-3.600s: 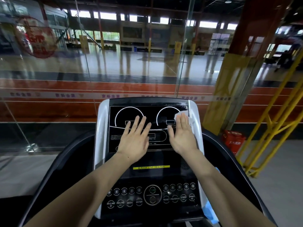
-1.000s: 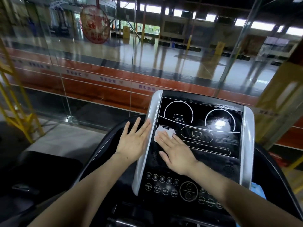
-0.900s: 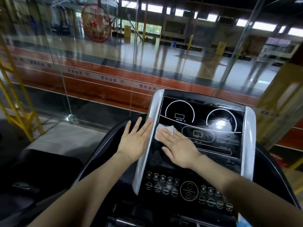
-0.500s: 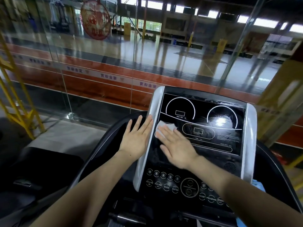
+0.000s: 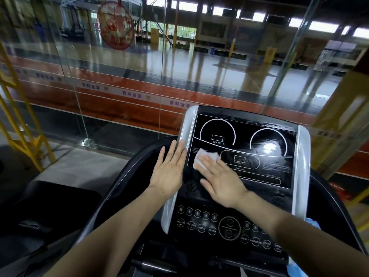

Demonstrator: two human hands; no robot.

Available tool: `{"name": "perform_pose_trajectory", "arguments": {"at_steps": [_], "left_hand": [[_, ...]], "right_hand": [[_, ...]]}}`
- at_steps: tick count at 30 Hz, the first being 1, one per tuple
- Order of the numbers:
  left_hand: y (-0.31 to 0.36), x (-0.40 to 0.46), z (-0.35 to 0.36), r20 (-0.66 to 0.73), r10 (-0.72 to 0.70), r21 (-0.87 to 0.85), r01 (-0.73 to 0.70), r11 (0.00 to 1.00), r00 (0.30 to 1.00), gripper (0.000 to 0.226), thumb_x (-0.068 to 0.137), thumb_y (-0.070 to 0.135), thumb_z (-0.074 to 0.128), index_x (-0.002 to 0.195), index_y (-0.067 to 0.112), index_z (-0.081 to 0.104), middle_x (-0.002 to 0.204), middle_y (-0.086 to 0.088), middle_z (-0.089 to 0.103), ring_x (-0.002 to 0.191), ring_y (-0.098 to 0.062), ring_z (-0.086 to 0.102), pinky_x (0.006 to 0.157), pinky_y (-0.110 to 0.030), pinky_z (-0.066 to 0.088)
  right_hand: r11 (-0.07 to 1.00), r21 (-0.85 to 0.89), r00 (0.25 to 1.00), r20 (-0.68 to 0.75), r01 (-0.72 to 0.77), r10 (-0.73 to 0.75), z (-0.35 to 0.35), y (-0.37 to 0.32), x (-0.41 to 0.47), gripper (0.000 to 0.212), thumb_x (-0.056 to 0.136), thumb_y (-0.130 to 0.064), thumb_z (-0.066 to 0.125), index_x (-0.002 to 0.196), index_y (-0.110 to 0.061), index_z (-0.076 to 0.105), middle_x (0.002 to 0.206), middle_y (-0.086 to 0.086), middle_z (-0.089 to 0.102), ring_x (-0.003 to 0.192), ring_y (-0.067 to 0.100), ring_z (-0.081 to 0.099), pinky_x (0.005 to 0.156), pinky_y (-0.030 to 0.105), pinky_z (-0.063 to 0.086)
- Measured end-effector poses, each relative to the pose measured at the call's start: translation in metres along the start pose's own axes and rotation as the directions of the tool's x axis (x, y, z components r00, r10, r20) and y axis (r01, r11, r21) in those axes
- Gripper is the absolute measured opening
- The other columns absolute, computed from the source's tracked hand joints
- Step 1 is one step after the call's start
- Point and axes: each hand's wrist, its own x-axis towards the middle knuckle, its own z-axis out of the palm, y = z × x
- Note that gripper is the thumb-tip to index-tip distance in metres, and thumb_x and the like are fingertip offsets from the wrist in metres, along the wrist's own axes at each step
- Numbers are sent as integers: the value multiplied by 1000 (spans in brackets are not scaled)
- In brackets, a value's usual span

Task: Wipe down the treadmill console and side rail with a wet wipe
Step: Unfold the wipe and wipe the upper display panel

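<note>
A glass wall (image 5: 119, 80) with a round red decal (image 5: 115, 26); yellow railing (image 5: 22, 124) at left.

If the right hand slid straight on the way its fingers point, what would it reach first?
Probably the silver left trim of the console; the right hand points up-left, pressing the wet wipe close beside it.

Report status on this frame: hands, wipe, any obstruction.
Right hand flat, pressing wipe on console screen, left part. Left hand flat on console's left edge. Nothing in the way.

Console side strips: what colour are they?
Silver-grey, framing the black console; the left strip shows best in the head view.
</note>
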Motion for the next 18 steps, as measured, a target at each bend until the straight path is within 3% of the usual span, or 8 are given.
{"name": "perform_pose_trajectory", "arguments": {"at_steps": [5,10,12,16,18], "left_hand": [[5,3,3,-23,8,-36,-9,999,1000,72,101,17,31,165,9,0,171,-10,-22,157,-27,-25,130,-51,-7],[22,6,7,-55,-1,-91,-4,996,998,72,100,17,34,165,12,3,172,-12,-19,157,-30,-25,130,-51,-3],[27,6,8,-67,-27,-114,19,993,997,70,101,19,35,165,12,7,172,-12,-17,158,-30,-23,130,-51,-1],[29,6,7,-76,-36,-138,25,990,996,68,103,24,35,165,12,10,173,-11,-15,158,-29,-22,130,-51,-2],[30,7,7,-81,-29,-130,18,991,996,69,103,25,38,165,13,11,173,-12,-15,158,-29,-22,130,-51,-2]], "right_hand": [[999,-33,999,4,35,-35,-1,20,2,59,109,-49,24,162,-25,34,173,-2,20,160,19,21,131,43,14],[990,35,986,-94,-135,137,-21,44,26,62,107,-48,26,160,-20,39,171,7,27,160,23,19,130,47,20],[993,38,988,-102,-115,118,-10,31,9,61,108,-49,26,161,-20,37,171,7,25,160,22,15,130,46,17],[999,39,999,30,-30,29,10,13,-37,62,110,-52,22,165,-24,24,174,-3,12,161,16,10,132,45,11],[1000,0,1000,27,-2,2,5,24,-33,62,109,-51,25,164,-24,28,173,-3,16,161,17,16,131,43,12]]}}
